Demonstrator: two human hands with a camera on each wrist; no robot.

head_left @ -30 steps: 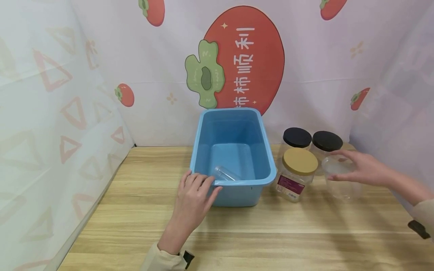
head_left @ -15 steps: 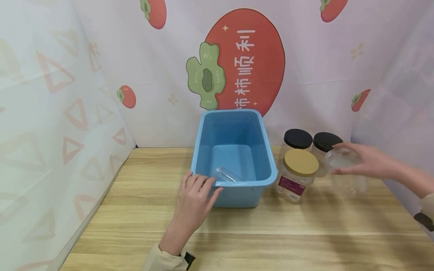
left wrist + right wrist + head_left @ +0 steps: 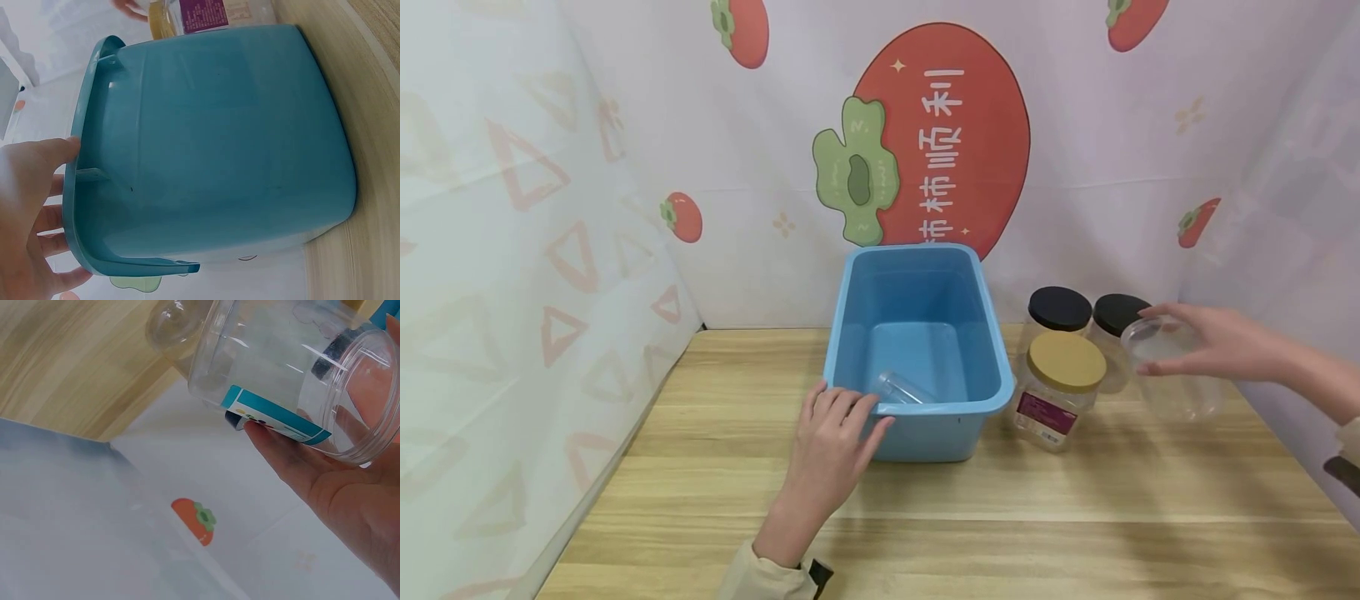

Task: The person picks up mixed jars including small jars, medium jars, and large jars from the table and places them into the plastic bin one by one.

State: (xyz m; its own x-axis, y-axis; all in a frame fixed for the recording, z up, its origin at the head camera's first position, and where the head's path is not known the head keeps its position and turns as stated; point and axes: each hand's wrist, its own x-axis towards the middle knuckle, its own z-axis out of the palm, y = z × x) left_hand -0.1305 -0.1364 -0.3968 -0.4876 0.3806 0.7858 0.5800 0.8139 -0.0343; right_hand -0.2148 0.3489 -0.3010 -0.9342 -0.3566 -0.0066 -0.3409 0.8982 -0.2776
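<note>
Left hand (image 3: 827,442): reaches up from the bottom edge of the frame, left of centre, back of the hand uppermost, with a pale sleeve and a dark strap at the wrist.
Right hand (image 3: 1232,343): comes in from the right edge, palm turned toward the frame's middle.
Left fingers: bent over the near left corner of the blue tub (image 3: 887,433), gripping its rim, thumb on the outer side.
Right fingers: spread wide around the mouth of a clear jar (image 3: 1180,396), grasping it at right of the frame; the right wrist view shows its teal label strip.
Tub: middle of the frame, with a clear tube (image 3: 906,388) lying slanted inside at the near end.
Jars beside the tub: a yellow-lidded jar (image 3: 1066,361) with a purple label in front, two black-lidded jars (image 3: 1060,308) behind.
Table (image 3: 940,533): light wood grain across the lower frame.
Backdrop (image 3: 760,142): pale cloth on three sides, printed with red persimmons, one large at top centre bearing white characters.
</note>
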